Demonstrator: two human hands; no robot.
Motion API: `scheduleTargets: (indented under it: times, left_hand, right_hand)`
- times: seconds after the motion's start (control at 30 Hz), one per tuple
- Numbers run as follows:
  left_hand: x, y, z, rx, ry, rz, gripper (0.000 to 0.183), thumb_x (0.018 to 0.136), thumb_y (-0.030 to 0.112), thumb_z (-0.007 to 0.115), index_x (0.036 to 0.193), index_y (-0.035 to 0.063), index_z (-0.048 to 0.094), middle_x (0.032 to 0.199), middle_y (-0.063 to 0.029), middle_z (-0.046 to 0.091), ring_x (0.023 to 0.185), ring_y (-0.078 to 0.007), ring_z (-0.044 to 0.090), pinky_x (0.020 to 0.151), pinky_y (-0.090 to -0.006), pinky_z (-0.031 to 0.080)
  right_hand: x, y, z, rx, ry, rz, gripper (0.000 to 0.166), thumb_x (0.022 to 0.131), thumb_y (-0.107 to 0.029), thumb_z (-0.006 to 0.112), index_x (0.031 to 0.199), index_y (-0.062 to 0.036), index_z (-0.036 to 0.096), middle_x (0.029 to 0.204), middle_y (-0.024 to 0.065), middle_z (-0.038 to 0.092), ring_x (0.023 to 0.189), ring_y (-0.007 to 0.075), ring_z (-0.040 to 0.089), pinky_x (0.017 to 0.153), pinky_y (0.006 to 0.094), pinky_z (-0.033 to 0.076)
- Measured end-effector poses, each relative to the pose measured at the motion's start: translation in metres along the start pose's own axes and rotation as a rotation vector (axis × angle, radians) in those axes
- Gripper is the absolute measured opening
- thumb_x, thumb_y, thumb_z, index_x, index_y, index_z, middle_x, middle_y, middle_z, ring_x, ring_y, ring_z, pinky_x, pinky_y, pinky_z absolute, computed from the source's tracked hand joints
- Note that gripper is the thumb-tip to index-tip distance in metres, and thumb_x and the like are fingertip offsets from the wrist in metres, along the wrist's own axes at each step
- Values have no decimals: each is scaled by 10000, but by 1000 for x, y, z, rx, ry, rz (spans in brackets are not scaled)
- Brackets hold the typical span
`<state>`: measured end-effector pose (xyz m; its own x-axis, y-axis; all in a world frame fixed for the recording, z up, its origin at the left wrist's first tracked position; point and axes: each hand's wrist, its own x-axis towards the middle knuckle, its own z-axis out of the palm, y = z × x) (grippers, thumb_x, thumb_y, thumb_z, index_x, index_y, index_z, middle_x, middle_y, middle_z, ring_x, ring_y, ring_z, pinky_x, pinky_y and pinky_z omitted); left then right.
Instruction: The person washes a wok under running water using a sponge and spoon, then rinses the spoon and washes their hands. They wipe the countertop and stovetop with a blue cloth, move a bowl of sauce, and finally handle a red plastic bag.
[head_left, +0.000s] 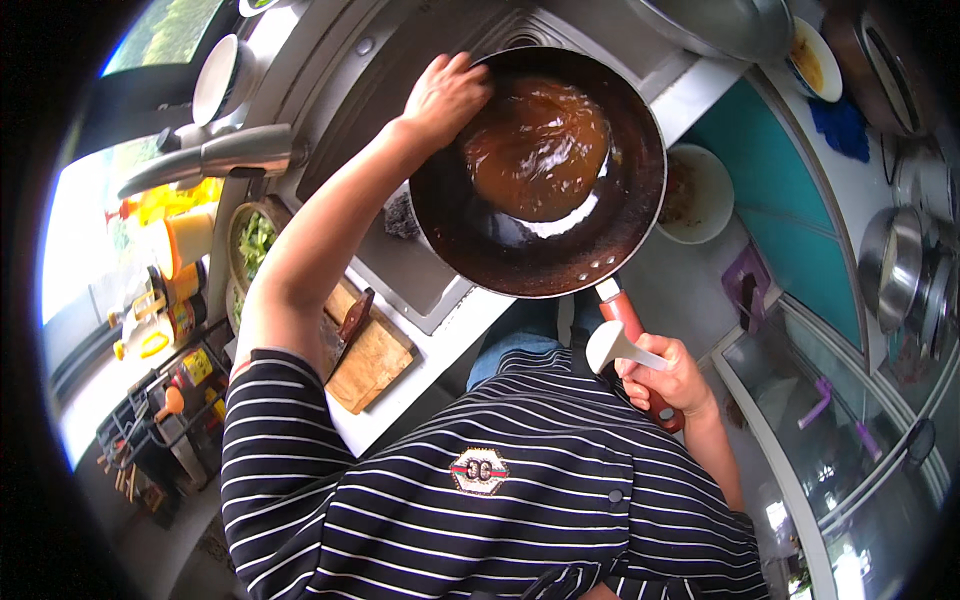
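Note:
A dark wok (465, 255) with brown liquid (540, 150) in it tilts over the sink. My right hand (664, 375) is closed around its reddish handle (621, 311); a white spoon or ladle (609, 346) is also in that hand, its head beside the handle. At the wok's upper left rim is my left hand (450, 94), slightly blurred, with curled fingers reaching just over the edge. Whether those fingers hold anything cannot be seen.
Left of the sink (397, 277), a knife (356, 319) lies on a wooden cutting board (379, 367), near a basket of greens (257, 240). The faucet (217, 157) juts in at left. A white bucket (705, 195) stands below the counter at right.

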<state>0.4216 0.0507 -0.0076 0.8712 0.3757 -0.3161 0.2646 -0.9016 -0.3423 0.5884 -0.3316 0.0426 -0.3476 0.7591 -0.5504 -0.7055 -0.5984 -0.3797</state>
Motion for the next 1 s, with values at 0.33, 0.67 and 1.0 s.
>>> scheduleTargets:
  times: [0.33,0.67,1.0]
  left_hand:
    - [-99,72,-4,-1094,-397,-186,162,761,172,640,909,126,687,852,-92,679,767,-256,662,709,-370,524]
    - [-55,70,64,-1197,689,-1065,227,737,-15,535,943,69,579,914,-115,623,896,-284,606,790,-367,480]
    - [-63,81,133,-1537,652,-1156,87,710,88,606,791,58,599,797,-170,629,799,-352,611,697,-428,481]
  right_hand:
    - [37,-48,35,-151,-10,-8,110,834,74,470,819,21,565,724,66,531,537,102,511,459,245,455]
    - [69,-167,120,-1523,259,32,162,777,23,475,732,-58,607,678,48,509,510,146,523,474,286,420]
    - [79,-168,110,-2130,304,-157,135,743,-2,539,746,-103,629,730,147,510,711,336,557,660,414,446]
